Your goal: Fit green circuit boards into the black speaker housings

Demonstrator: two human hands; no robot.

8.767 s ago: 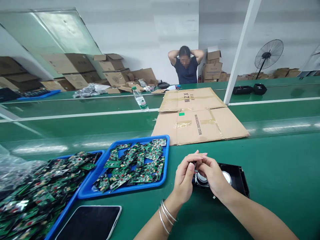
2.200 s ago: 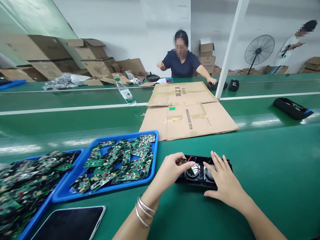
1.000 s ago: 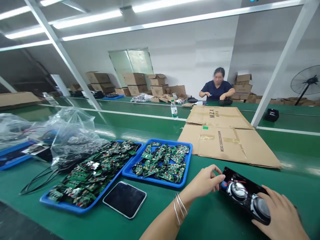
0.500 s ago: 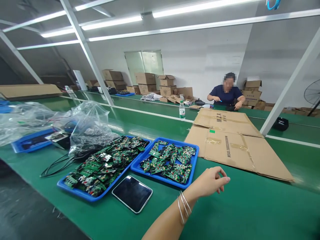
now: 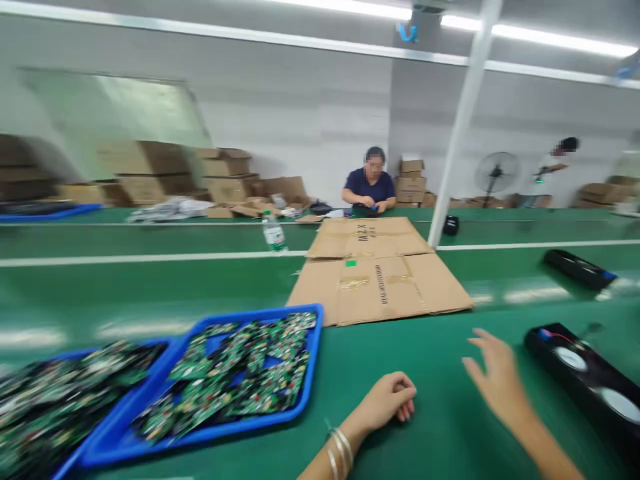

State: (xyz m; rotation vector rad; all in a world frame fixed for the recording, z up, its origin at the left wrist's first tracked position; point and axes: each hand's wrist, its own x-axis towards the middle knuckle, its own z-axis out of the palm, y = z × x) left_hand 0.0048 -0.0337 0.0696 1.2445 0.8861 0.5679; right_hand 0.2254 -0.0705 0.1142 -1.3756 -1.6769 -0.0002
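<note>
My left hand (image 5: 387, 402), with silvery bangles (image 5: 340, 450) at the wrist, is over the green tabletop with its fingers loosely curled. Nothing shows in it. To its left is a blue tray (image 5: 319, 347) of green circuit boards (image 5: 250, 367). My right hand (image 5: 495, 373) is open, fingers spread, slightly blurred and holding nothing. Close to its right lies a long black speaker housing (image 5: 545, 357) with two round white cones (image 5: 570, 359) and a few thin wires.
A second blue tray (image 5: 75, 460) with heaped boards is at lower left. Flattened cardboard (image 5: 380, 287) lies ahead, beside a water bottle (image 5: 273, 233). Another black housing (image 5: 575, 268) is at far right. Across the bench sits a co-worker (image 5: 370, 187); another person (image 5: 553, 167) stands farther right.
The view has swung right, bringing my right hand, the speaker housings and a second person into sight. My left hand's fingers look more curled. The phone-like tablet has dropped almost out of view.
</note>
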